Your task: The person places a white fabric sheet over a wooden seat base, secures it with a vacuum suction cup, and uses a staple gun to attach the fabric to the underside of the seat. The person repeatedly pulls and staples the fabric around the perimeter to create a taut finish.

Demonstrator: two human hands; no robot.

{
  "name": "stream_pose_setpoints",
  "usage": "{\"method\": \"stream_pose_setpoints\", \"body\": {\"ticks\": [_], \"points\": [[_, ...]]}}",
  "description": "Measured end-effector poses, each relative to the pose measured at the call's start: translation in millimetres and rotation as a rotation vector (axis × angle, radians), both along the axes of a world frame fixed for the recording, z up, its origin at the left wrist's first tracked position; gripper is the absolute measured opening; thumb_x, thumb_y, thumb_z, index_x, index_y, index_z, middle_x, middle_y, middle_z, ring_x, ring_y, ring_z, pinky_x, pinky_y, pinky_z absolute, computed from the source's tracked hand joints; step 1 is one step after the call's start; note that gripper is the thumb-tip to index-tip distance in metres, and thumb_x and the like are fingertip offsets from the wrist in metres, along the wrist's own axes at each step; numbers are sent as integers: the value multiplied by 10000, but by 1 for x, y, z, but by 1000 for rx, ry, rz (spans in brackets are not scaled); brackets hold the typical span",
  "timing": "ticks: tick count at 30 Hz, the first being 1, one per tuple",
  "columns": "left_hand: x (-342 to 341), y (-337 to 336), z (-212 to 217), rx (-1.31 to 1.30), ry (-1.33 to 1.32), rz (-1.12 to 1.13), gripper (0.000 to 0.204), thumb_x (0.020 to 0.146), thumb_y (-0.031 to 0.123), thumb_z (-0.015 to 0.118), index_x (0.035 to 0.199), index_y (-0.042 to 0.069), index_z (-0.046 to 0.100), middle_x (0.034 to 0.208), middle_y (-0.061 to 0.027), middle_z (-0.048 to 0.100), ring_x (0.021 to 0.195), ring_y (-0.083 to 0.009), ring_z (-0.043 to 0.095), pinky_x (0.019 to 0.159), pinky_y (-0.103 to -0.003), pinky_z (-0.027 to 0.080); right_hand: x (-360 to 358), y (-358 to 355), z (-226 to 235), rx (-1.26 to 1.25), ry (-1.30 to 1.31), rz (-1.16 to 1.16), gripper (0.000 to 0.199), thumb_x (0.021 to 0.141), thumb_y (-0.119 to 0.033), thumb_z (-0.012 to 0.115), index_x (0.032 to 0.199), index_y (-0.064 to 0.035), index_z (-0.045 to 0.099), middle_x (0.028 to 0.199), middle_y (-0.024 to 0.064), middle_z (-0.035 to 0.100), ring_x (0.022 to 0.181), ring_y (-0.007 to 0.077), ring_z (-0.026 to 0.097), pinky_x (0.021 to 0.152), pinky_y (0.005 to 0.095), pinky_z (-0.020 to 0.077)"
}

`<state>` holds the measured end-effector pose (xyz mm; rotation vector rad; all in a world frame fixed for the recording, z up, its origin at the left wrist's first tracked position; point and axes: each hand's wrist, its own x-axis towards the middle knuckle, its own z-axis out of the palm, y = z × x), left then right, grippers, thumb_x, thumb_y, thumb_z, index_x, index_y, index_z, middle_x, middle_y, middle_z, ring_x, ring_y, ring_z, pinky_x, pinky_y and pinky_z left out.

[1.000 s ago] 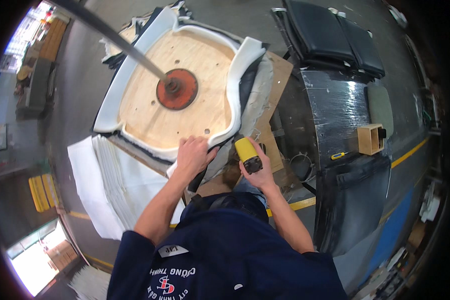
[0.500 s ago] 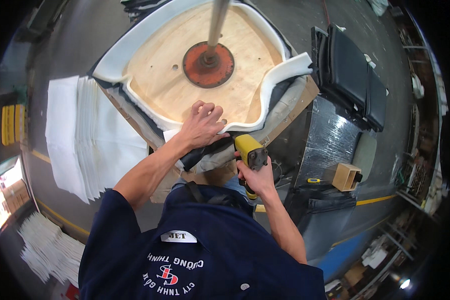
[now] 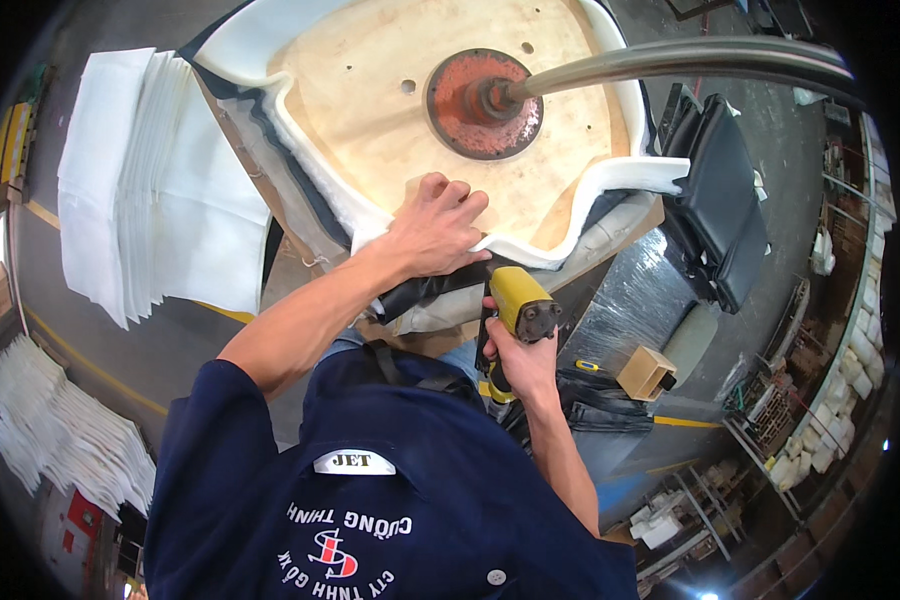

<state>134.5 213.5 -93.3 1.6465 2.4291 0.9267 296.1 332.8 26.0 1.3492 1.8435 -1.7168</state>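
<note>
A wooden panel [image 3: 370,130], edged with white padding [image 3: 590,215] and black cover material [image 3: 420,290], lies in front of me. My left hand [image 3: 438,228] is closed at its near edge, fingers curled on the wood side and thumb pressing on the black cover. What lies under the fingers is partly hidden. My right hand [image 3: 523,355] grips a yellow and black pneumatic staple gun [image 3: 520,292]. The gun's nose is close to the cover just right of my left thumb; whether it touches is hidden.
A red round plate [image 3: 485,105] with a metal hose or tube [image 3: 680,62] sits on the panel. White sheets [image 3: 120,190] are stacked at left. Black cushions [image 3: 720,205], a wooden box [image 3: 646,374] and a yellow-handled tool [image 3: 587,366] are at right.
My view has shifted, so the panel appears further right. The tube now leans to the right instead of up. My left hand stays on the edge, and the staple gun stays beside it.
</note>
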Motion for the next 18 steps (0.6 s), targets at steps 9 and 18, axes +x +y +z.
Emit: {"method": "stream_pose_setpoints", "body": {"ticks": [9, 18], "points": [[4, -4, 3, -30, -40, 34, 325, 771, 446, 792, 790, 122, 780, 1154, -64, 593, 1152, -284, 507, 1020, -495, 358, -21, -12, 6, 39, -21, -58, 225, 910, -16, 653, 1123, 48, 687, 808, 47, 693, 557, 105, 605, 519, 271, 485], [6, 0, 10, -135, -36, 49, 342, 845, 433, 742, 776, 98, 749, 1108, -110, 583, 1169, -325, 484, 1035, -518, 331, -12, 12, -4, -11, 53, -25, 130, 891, -94, 712, 936, 22, 675, 743, 38, 668, 528, 120, 606, 500, 295, 495]]}}
